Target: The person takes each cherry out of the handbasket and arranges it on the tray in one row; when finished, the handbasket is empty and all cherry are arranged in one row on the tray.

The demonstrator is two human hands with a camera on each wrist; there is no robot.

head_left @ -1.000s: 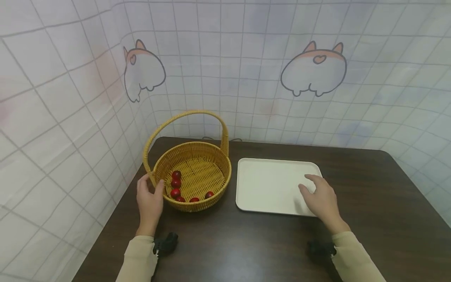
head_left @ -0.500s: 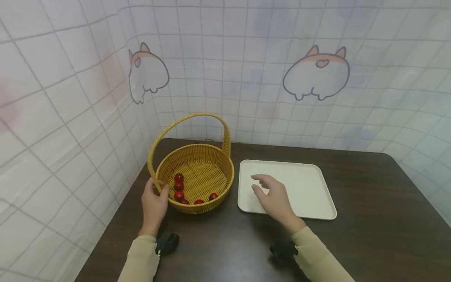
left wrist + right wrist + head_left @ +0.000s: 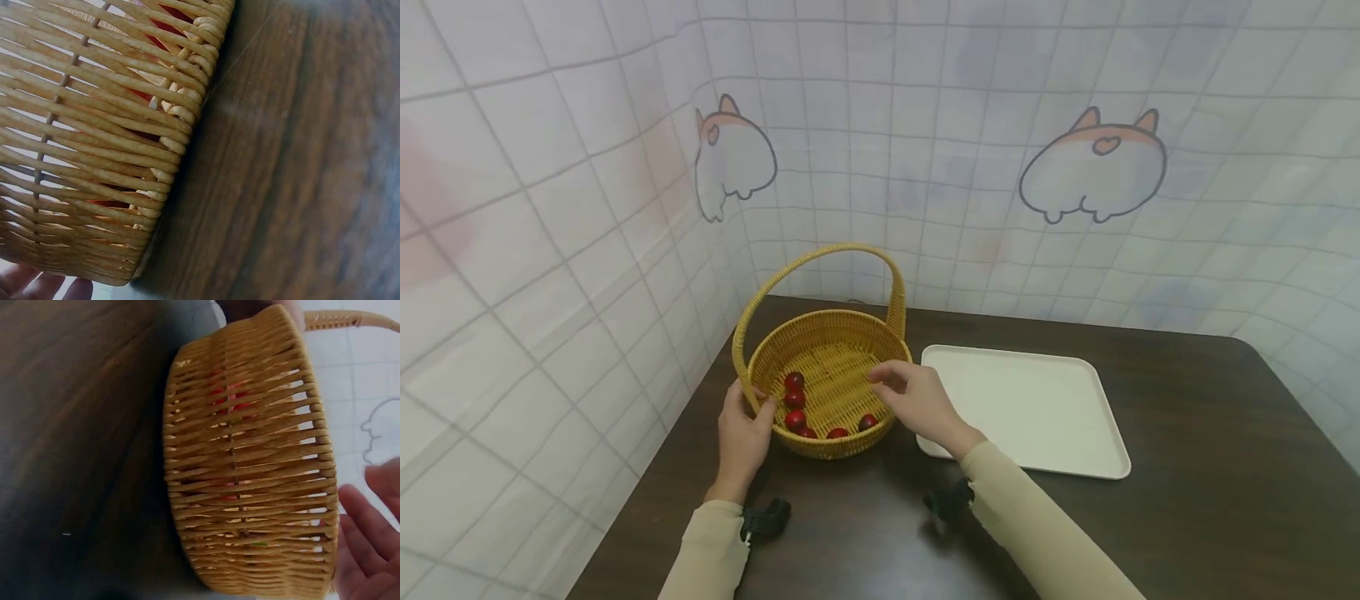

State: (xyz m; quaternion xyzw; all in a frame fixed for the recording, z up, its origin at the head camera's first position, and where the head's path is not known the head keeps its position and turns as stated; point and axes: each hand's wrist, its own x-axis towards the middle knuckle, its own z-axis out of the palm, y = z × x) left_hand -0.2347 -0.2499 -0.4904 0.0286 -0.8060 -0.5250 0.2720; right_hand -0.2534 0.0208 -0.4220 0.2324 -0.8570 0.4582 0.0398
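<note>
In the head view, I see the yellow wicker basket (image 3: 831, 448) just left of the middle of the frame, its arched handle (image 3: 847, 247) rising at the back and left. I count six dark red round fruits (image 3: 795, 419) in it, along the left side and the near edge of its floor. The person's left hand (image 3: 745, 437) grasps the basket's left rim by the foot of the handle, thumb on the near side. The right hand (image 3: 921, 404) hangs released over the basket's right side, fingers loosely bent; in my right wrist view they show at lower right, by the rim, and I cannot tell whether they touch it. A white tray (image 3: 1037, 408) lies right of centre, partly behind the right hand and sleeve (image 3: 1045, 525). Both basket and tray rest on the dark wooden table (image 3: 1195, 433).
</note>
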